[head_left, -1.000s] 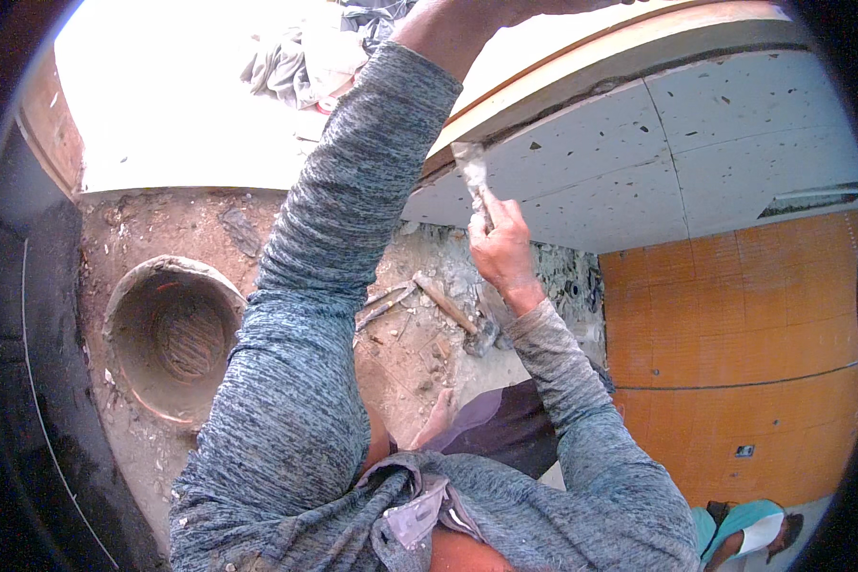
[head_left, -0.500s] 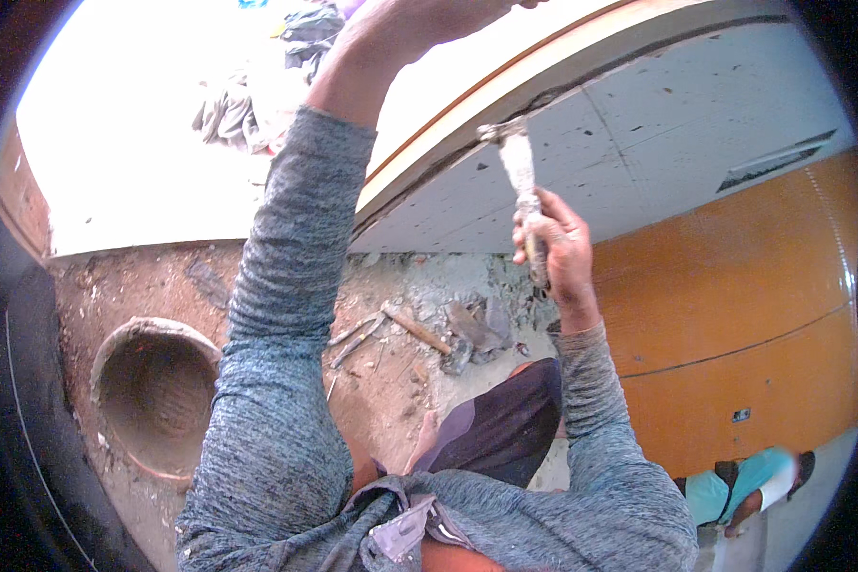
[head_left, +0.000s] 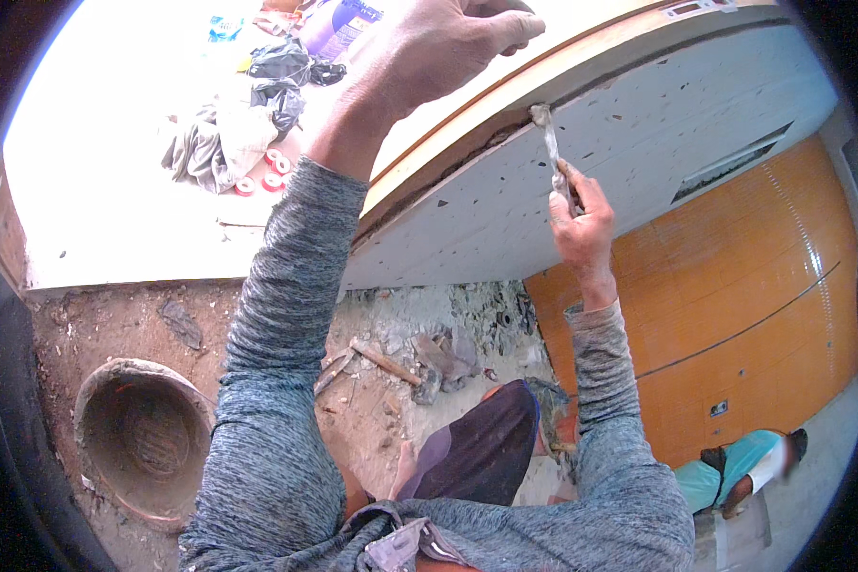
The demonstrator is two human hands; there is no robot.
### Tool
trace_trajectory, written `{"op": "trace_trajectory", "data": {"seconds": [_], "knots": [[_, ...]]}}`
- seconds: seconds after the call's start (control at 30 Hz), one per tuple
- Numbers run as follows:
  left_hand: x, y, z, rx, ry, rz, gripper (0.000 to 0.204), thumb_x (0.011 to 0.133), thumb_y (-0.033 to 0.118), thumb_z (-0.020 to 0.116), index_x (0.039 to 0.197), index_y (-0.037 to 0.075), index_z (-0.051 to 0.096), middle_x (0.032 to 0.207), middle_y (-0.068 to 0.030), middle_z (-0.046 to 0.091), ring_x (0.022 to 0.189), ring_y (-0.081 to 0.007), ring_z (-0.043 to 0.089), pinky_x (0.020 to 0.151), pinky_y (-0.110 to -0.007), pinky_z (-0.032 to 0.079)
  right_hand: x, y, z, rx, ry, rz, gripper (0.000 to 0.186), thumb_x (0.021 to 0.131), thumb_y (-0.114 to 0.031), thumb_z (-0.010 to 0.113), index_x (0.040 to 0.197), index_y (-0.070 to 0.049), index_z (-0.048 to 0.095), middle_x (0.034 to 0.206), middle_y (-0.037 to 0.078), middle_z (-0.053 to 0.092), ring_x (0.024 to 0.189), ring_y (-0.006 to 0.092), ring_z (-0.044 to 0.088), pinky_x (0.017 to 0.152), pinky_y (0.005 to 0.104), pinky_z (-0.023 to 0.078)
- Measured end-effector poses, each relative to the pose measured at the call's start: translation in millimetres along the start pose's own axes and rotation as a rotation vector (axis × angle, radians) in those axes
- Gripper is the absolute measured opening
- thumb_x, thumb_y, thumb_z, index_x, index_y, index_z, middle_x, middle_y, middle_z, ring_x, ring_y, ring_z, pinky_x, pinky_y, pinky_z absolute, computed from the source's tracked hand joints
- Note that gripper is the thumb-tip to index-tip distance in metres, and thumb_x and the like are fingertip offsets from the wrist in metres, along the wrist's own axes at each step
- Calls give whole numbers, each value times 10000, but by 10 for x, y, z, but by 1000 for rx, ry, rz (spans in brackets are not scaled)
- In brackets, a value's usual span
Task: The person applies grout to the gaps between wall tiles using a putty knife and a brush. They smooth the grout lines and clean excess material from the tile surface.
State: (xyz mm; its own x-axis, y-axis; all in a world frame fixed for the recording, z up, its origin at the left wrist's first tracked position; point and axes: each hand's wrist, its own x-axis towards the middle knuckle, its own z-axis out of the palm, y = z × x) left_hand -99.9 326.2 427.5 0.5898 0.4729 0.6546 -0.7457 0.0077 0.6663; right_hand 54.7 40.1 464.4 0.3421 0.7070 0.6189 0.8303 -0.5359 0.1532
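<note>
My right hand (head_left: 583,229) is closed around the handle of a putty-smeared scraper (head_left: 551,143). The scraper's blade end touches the dark gap (head_left: 486,138) between a wood-trimmed edge (head_left: 429,133) and the pale speckled panel (head_left: 629,143). Up at the top, my left hand (head_left: 429,57) hovers over or rests on the bright surface beside that trim; I cannot tell which. Its thumb and fingers are bent toward each other, and the upper part is cut off by the frame. Whatever they hold, if anything, does not show.
A round mortar-stained basin (head_left: 143,443) stands on the dirt floor at left. A hammer (head_left: 386,362) lies near my knee. Red-and-white tape rolls (head_left: 275,167), grey cloth (head_left: 205,157) and a purple package (head_left: 341,29) lie on the bright surface. A person in teal (head_left: 734,467) is at lower right.
My right hand has moved slightly right, and the scraper now meets the gap farther along the trim. The view has shifted, showing more of my left hand and the bright surface.
</note>
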Motion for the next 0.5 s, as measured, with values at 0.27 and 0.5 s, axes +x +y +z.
{"op": "trace_trajectory", "data": {"seconds": [0.27,0.5], "knots": [[39,-27,60,-14,22,-47,300,963,229,631,1141,9,732,1108,-153,736,1021,-234,674,910,-388,537,-69,103,35,-309,-60,-206,455,841,-89,675,1296,-81,664,999,117,590,823,287,657,706,399,558],[150,-181,91,26,15,87,327,948,251,620,1103,-14,733,1064,-155,732,972,-215,662,877,-365,529,-12,-16,6,-561,-139,-241,415,814,-91,696,1228,-73,669,958,115,550,779,303,665,648,414,572]]}}
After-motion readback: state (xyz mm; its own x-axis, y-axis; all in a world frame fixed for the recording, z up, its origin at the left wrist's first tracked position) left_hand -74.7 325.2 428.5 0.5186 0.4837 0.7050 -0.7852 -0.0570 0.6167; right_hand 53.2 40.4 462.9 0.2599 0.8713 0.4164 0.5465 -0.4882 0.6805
